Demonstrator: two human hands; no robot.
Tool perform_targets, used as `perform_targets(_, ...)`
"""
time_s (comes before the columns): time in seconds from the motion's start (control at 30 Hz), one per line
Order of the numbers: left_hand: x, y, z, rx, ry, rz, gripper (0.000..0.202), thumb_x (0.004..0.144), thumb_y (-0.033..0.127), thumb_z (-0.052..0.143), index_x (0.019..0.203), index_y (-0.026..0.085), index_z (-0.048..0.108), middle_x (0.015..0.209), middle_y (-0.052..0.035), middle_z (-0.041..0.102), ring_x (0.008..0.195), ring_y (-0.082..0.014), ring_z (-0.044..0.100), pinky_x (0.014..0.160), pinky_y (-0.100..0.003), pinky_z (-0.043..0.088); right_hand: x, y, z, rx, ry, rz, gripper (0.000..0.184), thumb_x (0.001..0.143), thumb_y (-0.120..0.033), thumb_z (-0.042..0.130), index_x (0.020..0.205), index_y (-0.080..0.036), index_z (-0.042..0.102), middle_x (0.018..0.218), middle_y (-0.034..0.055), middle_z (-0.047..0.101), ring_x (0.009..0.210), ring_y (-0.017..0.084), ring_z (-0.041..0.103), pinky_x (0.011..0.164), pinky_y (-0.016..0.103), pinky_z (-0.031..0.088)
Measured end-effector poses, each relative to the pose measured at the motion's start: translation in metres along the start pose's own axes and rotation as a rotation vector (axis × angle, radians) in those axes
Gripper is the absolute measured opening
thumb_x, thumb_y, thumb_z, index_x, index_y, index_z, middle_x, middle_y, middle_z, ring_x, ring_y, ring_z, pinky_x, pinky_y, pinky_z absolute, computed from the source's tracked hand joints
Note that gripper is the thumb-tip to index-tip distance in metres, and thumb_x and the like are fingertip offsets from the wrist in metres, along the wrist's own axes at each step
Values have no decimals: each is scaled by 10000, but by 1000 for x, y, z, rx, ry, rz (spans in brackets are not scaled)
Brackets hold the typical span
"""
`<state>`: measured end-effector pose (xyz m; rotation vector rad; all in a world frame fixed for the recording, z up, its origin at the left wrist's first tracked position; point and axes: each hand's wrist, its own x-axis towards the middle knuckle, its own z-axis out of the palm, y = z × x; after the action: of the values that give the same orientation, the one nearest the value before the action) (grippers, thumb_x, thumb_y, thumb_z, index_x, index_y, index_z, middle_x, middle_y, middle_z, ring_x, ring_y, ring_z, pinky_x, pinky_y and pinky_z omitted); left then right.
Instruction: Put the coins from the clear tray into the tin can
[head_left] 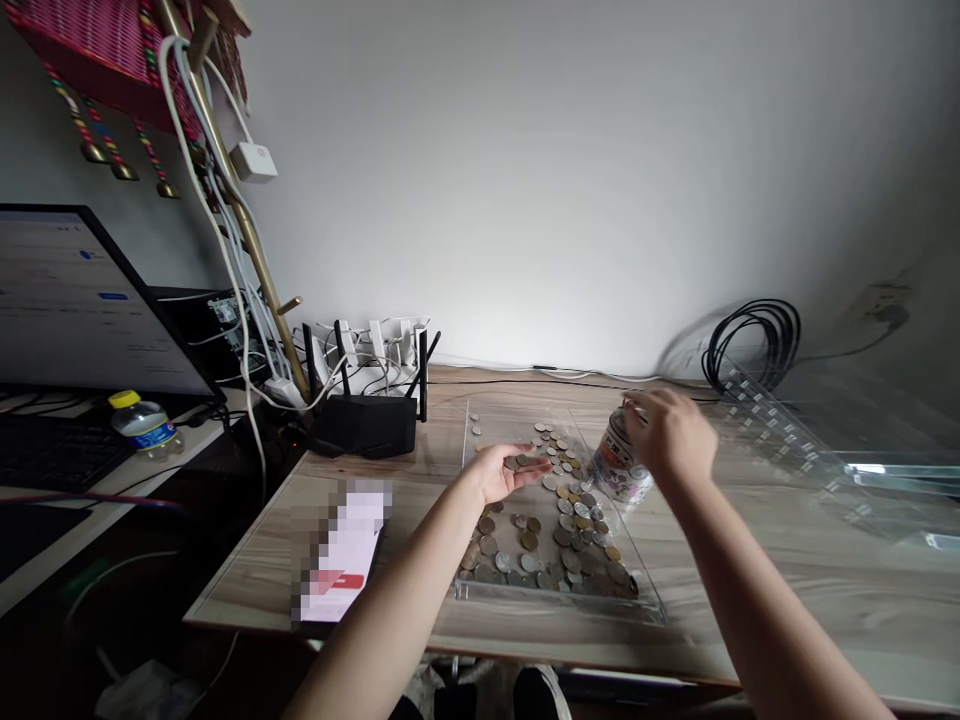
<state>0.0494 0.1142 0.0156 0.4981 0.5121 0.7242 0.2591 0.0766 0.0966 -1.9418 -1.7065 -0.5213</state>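
My left hand [504, 474] is turned palm up over a clear plastic tray [469, 440], with a few coins [517, 462] resting on its fingers. Many loose coins [574, 520], silver, gold and brownish, lie spread in the tray beneath it, thickest towards the near right. At the tray's right side stands a round patterned tin [619, 460], tilted slightly in view. My right hand [671, 430] is at the tin's top, its fingers pinched together over it. Whatever lies between those fingertips is too small and covered to name.
A phone [349, 550] lies left of the tray. Behind it sits a black router [367, 425] with antennas and cables. Clear plastic panels [817, 450] and a black cable coil [754, 345] are at the right. A bottle [146, 425] and a monitor [97, 300] stand far left.
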Motion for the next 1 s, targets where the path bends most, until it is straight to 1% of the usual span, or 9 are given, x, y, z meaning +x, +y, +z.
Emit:
perform_targets(0.03, 1, 0, 0, -13, -12, -6, 163, 793, 141, 427, 888, 47, 520, 871, -203, 612, 841, -243, 609, 685, -315, 496, -10, -15, 5, 56, -20, -119, 328, 813, -324, 369, 1001, -211, 613, 990, 80, 595, 820, 183, 533, 585, 261, 400)
perform_targets(0.13, 5, -1, -2, -50, 1, -18, 178, 795, 244, 439, 742, 91, 514, 640, -101, 594, 617, -183, 607, 576, -299, 492, -37, -59, 24, 155, -294, -481, 271, 817, -295, 398, 988, -247, 602, 946, 44, 599, 811, 137, 530, 613, 214, 402)
perform_targets(0.23, 8, -2, -3, -61, 28, -46, 153, 776, 179, 417, 649, 118, 477, 488, -19, 497, 457, -122, 530, 507, -264, 471, -48, -78, 38, 88, -403, -576, 229, 816, -256, 410, 892, -209, 620, 850, 58, 606, 813, 142, 527, 644, 213, 389)
perform_targets(0.33, 7, -2, -2, -45, -37, -41, 143, 736, 64, 378, 757, 62, 519, 652, -115, 585, 650, -180, 607, 617, -295, 494, -39, -63, 32, 61, -324, -461, 255, 830, -263, 377, 849, -211, 626, 838, 51, 613, 735, 130, 532, 586, 210, 370)
perform_targets(0.47, 3, -1, -2, -19, -17, 23, 294, 686, -33, 335, 925, -1, 503, 869, -223, 598, 878, -244, 598, 704, -291, 494, -6, -10, 5, -24, 1, 3, 298, 811, -338, 363, 908, -240, 628, 859, 60, 622, 742, 176, 537, 550, 246, 352)
perform_targets(0.57, 3, -1, -3, 2, 8, 19, 326, 671, -58, 335, 959, -2, 478, 891, -243, 593, 900, -258, 591, 715, -292, 494, 17, 21, -8, -121, -102, 263, 260, 729, -352, 447, 796, -220, 661, 745, 90, 620, 675, 211, 538, 519, 278, 342)
perform_targets(0.7, 4, -1, -4, 9, 21, 17, 281, 728, -5, 361, 981, 27, 480, 880, -215, 608, 868, -256, 604, 716, -338, 501, 29, 30, -8, -119, -244, 290, 204, 661, -298, 500, 731, -213, 672, 726, 102, 613, 670, 217, 540, 521, 292, 338)
perform_targets(0.9, 0, 2, 1, -14, 29, 1, 238, 813, 166, 383, 980, 42, 500, 927, -200, 599, 879, -245, 599, 735, -342, 494, 37, 34, -7, -72, -273, 257, 221, 671, -281, 525, 760, -159, 685, 787, 159, 607, 730, 243, 542, 545, 319, 333)
perform_targets(1.0, -1, 3, 1, -20, 22, 18, 277, 836, 228, 360, 975, 42, 510, 916, -197, 598, 865, -235, 600, 727, -335, 492, 30, 28, -9, -91, -236, 219, 271, 688, -355, 525, 821, -178, 681, 783, 143, 614, 732, 258, 542, 549, 325, 361)
